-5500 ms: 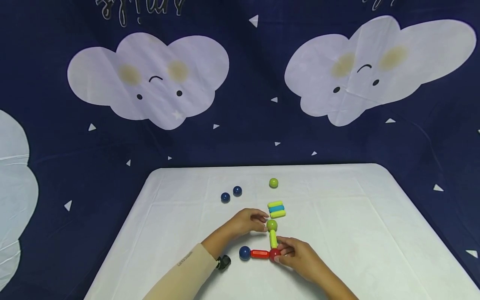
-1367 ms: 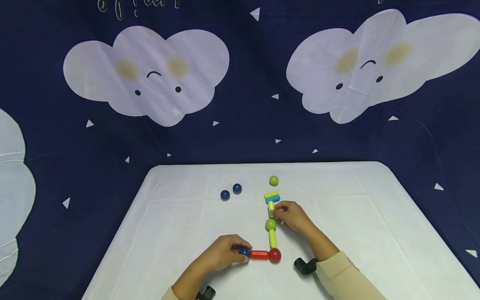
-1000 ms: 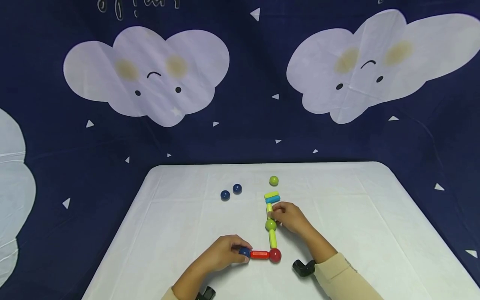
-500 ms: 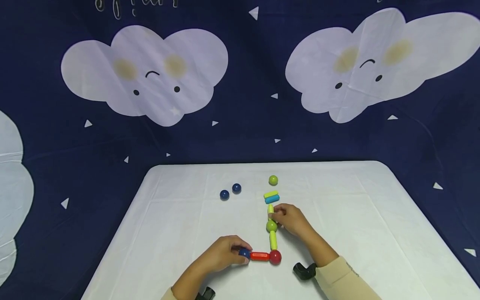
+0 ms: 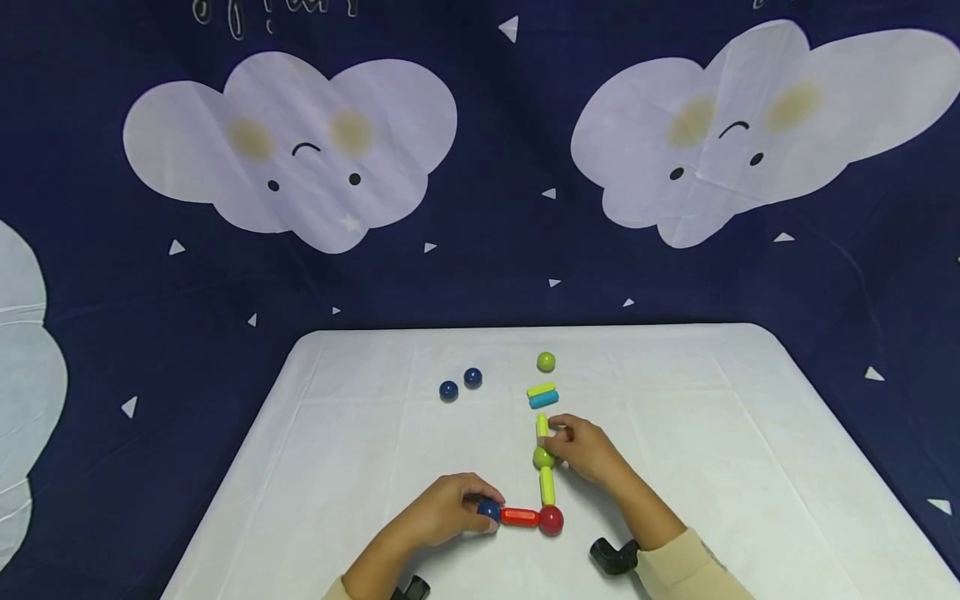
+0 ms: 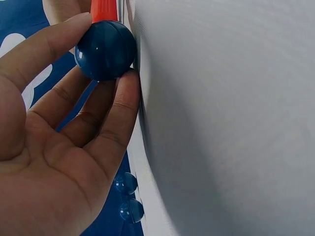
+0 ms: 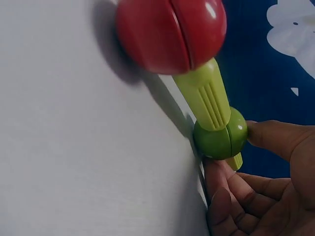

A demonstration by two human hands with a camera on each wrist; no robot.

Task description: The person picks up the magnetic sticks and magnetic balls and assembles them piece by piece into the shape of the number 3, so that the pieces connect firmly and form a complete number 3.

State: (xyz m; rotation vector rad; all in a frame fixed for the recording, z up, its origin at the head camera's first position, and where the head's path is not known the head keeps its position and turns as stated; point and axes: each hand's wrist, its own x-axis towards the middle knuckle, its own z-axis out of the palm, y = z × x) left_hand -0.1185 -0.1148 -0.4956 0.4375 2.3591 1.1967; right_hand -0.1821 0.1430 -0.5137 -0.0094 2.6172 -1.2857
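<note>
In the head view an L-shaped chain of balls and sticks lies on the white table. My left hand pinches the blue ball at its left end between thumb and fingers. A red stick links that ball to a red ball at the corner. From there a yellow-green stick runs away from me to a green ball. My right hand holds this green ball, thumb on one side and fingers on the other. Another yellow-green stick extends beyond it, its end right at the ball.
Beyond the chain lie a blue stick and a yellow-green stick, side by side. A loose green ball is farther back. Two blue balls sit to the left. A dark blue cloud-print cloth hangs behind the table.
My right hand took a yellow-green stick from the group, turned it lengthwise and brought it to the green ball, then slid down toward that ball. My left hand moved onto the blue ball and stayed.
</note>
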